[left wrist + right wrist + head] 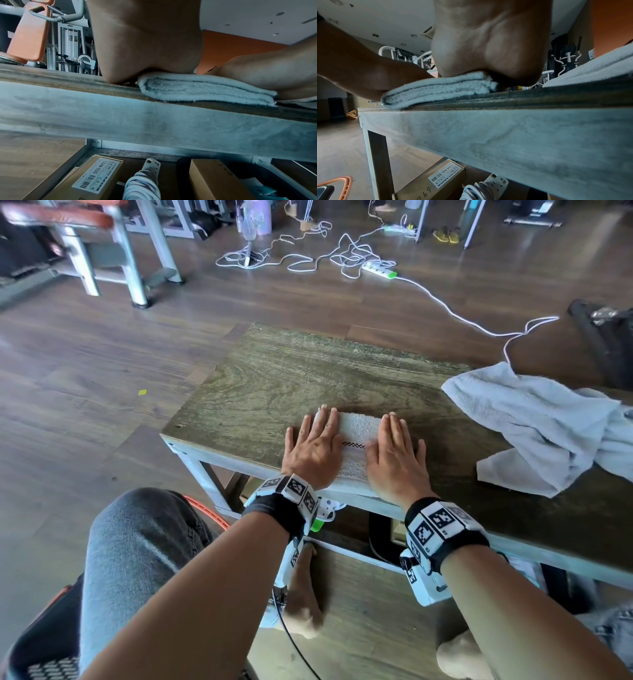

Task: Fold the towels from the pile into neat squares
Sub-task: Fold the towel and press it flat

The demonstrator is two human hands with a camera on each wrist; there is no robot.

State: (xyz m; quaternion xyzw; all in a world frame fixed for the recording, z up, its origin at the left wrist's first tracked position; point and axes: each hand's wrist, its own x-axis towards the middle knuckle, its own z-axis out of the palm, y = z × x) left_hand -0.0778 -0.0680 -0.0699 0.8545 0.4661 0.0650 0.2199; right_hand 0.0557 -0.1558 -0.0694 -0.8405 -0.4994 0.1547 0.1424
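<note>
A folded white towel (356,436) with a small black-and-red checkered strip lies near the front edge of the wooden table (308,378). My left hand (313,446) presses flat on its left side, fingers straight. My right hand (394,453) presses flat on its right side, fingers straight too. In the left wrist view the folded towel (205,89) shows several stacked layers under the heel of the left hand (145,44). In the right wrist view the folded towel (440,90) sits beneath the right hand (489,44). An unfolded pale towel pile (548,433) lies at the table's right.
The table's left end (168,436) drops to a wooden floor. White cables and power strips (376,268) lie on the floor beyond. Cardboard boxes (96,180) and a power strip (150,167) sit under the table. My knee (137,542) is at lower left.
</note>
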